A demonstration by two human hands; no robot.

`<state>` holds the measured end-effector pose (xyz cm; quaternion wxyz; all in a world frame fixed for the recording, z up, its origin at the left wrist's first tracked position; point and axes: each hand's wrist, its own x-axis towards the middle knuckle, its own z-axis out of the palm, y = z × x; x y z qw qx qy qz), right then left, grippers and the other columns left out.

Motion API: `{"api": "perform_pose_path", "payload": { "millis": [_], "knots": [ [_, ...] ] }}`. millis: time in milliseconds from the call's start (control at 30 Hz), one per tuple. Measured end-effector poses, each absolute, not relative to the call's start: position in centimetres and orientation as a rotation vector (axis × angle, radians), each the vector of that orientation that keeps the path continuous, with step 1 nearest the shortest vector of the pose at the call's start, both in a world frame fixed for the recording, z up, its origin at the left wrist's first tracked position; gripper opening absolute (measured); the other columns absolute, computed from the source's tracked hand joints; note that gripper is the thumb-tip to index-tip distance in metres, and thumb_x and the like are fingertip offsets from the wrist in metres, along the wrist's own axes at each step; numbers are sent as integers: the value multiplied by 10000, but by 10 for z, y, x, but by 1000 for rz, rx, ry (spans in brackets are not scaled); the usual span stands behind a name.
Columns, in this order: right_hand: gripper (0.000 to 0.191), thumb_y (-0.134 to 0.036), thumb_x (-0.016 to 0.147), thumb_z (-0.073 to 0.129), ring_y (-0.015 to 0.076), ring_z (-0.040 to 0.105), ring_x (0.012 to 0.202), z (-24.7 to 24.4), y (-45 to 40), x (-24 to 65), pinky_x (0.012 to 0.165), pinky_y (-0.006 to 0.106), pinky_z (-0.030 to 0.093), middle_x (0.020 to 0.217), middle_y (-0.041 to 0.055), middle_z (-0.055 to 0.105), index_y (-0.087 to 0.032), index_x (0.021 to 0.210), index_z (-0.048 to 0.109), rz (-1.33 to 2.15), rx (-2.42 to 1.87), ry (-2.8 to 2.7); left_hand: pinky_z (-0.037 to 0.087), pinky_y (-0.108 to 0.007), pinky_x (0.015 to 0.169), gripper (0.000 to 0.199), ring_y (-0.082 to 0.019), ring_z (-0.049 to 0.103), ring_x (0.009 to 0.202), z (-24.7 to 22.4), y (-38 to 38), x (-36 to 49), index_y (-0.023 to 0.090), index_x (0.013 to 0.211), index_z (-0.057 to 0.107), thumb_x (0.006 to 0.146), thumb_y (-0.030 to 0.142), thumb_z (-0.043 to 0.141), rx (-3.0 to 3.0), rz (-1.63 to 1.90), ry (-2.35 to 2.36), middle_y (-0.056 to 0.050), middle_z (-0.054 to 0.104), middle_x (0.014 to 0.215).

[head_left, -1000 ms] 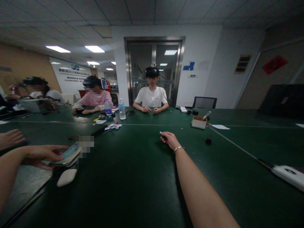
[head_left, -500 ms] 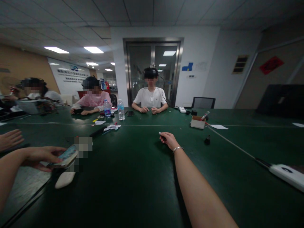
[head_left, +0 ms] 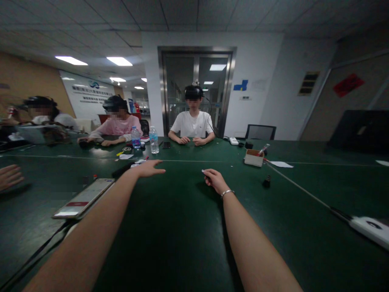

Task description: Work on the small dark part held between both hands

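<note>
Near the middle of the green table (head_left: 170, 235), on the near side of the pale seam (head_left: 194, 161) that crosses it, a small white piece (head_left: 203, 171) sits in the fingertips of the right hand (head_left: 215, 181). Thumb and forefinger pinch it; it is too small to tell what it is. A silver bracelet (head_left: 227, 194) is around that wrist. The left hand (head_left: 148, 168) is open, fingers and thumb spread, reaching toward the far edge of the table and well apart from the white piece; whether it touches the table I cannot tell. Some white papers (head_left: 138, 163) lie just behind it, partly hidden.

Beside the left forearm, toward the near left corner, a phone (head_left: 91, 194) rests with its screen up and lit. Farther left is a co-worker's hand (head_left: 11, 177).

On the right, a small black object (head_left: 266, 181) stands near an open box (head_left: 254, 159), and a sheet of paper (head_left: 281, 164) lies just beside the box. A cord (head_left: 298, 185) runs from there to a white power strip (head_left: 372, 229) toward the right edge.

Closer to the far edge, two water bottles (head_left: 154, 140) stand side by side. A person in a white shirt (head_left: 194, 125) sits at that edge, both hands on the table, and a person in pink (head_left: 121, 125) sits farther left; each wears a black headset.
</note>
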<state>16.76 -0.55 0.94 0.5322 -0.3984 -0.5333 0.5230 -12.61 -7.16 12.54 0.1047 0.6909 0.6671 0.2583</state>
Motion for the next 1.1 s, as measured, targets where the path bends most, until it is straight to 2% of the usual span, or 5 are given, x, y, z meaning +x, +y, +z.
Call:
{"api": "perform_pose_path", "payload": {
  "millis": [267, 533, 767, 933, 1100],
  "knots": [
    [361, -399, 625, 714, 30, 410, 335, 10, 4, 164, 294, 145, 256, 556, -70, 488, -162, 863, 583, 1228, -988, -1353, 499, -262, 698, 454, -201, 601, 936, 65, -3, 0, 197, 1142, 584, 829, 503, 462, 1936, 887, 1249, -87, 628, 1100],
    [288, -384, 674, 677, 29, 393, 315, 6, 14, 162, 286, 140, 222, 502, -71, 476, -150, 823, 601, 1185, -1072, -1447, 515, -246, 670, 249, -151, 607, 832, -2, 15, 18, 161, 1005, 639, 813, 279, 532, 1694, 1291, 1064, -91, 632, 1005],
    [209, -240, 715, 667, 46, 464, 342, 6, 17, 163, 302, 139, 293, 522, -33, 544, -123, 881, 620, 1238, -1106, -1434, 484, -277, 792, 191, -147, 614, 829, -5, 11, 8, 156, 924, 644, 736, 166, 610, 1823, 1323, 1083, -66, 663, 912],
    [177, -142, 757, 601, 86, 568, 435, 5, 16, 167, 403, 172, 433, 599, 16, 613, -118, 932, 583, 1337, -1016, -1273, 489, -261, 720, 179, -140, 615, 752, -9, 18, 11, 158, 900, 634, 746, 247, 618, 1790, 1288, 1111, -57, 664, 840],
    [277, -146, 679, 698, 56, 520, 406, 3, 14, 170, 365, 142, 373, 584, -31, 586, -148, 926, 573, 1308, -945, -1258, 475, -239, 618, 199, -128, 595, 647, -13, 23, 11, 147, 894, 624, 784, 302, 567, 1719, 1278, 1187, -42, 643, 730]
  ]
}}
